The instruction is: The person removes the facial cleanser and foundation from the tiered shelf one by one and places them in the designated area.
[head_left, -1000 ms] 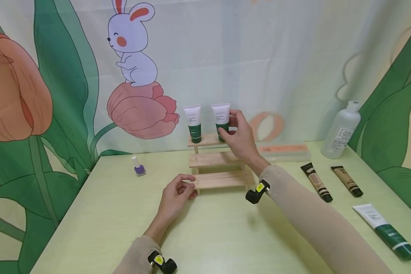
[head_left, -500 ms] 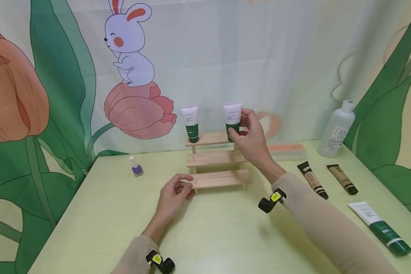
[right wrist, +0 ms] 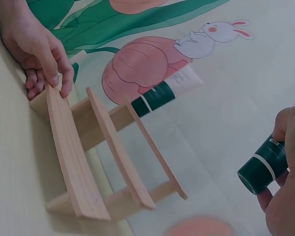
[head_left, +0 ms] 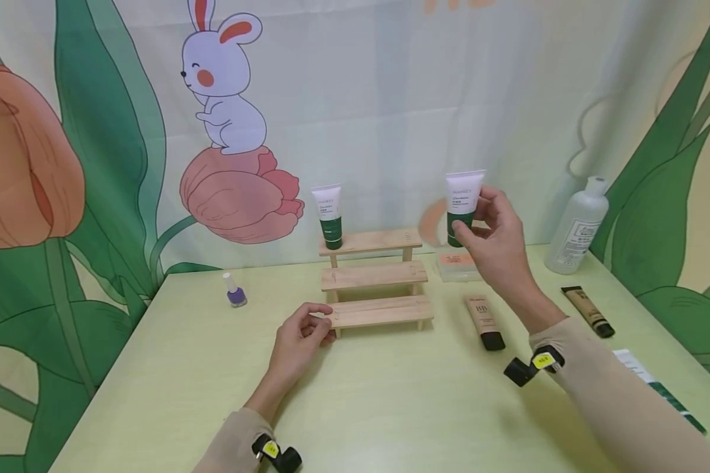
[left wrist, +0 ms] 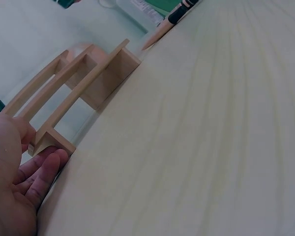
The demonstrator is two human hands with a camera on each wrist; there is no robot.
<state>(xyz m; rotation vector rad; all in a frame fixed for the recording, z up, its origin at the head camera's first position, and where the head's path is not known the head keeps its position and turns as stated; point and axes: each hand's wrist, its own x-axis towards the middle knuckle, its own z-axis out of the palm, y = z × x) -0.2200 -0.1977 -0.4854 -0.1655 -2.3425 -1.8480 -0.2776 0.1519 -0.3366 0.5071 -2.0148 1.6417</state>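
In the head view my right hand (head_left: 499,246) holds a small white and green squeeze tube (head_left: 465,187), cap down, in the air right of a three-tier wooden stand (head_left: 374,274). Thumb and fingers pinch its green lower part; the right wrist view shows the green cap (right wrist: 255,176) hanging free. My left hand (head_left: 298,338) grips the left end of the stand's lowest step, thumb above and fingers curled below in the right wrist view. A matching tube (head_left: 331,220) stands cap down on the left of the top step.
Purple nail polish (head_left: 235,293) stands left of the stand. To the right lie a BB cream tube (head_left: 483,320), a gold-brown tube (head_left: 588,312) and a larger white-green tube (head_left: 668,397), partly behind my forearm. A flat clear box (head_left: 457,268) and white bottle (head_left: 578,226) are at the back.
My right hand has carried the tube rightward from above the top step to beyond the stand's right end. The BB cream tube has come out from behind my arm. My left hand stays put.
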